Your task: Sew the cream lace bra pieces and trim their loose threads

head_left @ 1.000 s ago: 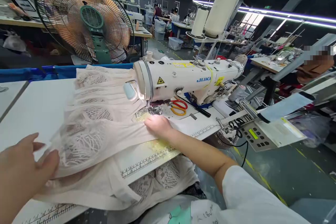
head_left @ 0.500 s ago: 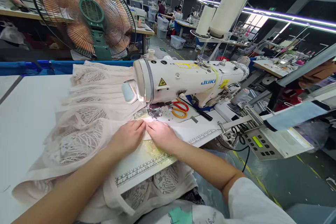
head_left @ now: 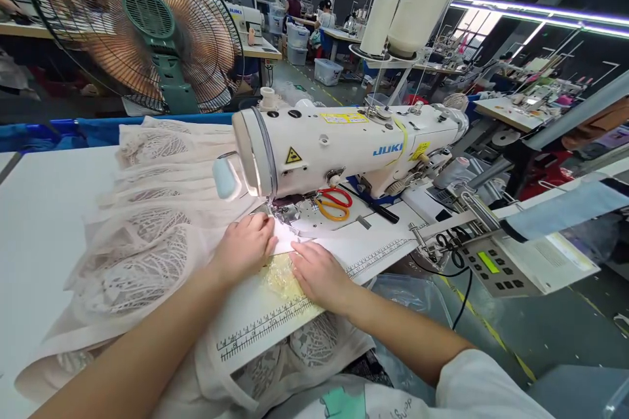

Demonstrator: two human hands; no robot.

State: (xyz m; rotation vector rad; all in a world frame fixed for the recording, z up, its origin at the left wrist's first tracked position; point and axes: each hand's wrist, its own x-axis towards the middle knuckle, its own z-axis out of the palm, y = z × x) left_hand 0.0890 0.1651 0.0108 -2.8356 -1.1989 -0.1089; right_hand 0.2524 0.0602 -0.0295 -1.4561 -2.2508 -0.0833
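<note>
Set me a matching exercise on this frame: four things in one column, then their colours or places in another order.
Things:
1. left hand
2. scissors
3. sewing machine
4. fan

Descriptions:
A. white, marked JUKI in blue
B. green at the hub
C. on the pale garment
D. red and orange at the handles

Pairs: 1-C, 2-D, 3-A, 4-B

Cream garments (head_left: 140, 275) with branching lace (head_left: 164, 260), left; white sewing machine (head_left: 304, 144), blue lettering (head_left: 388, 149), centre; green fan hub (head_left: 148, 12), upper left

A green fan (head_left: 148, 12) stands left of distant stacked bins (head_left: 297, 35).
</note>
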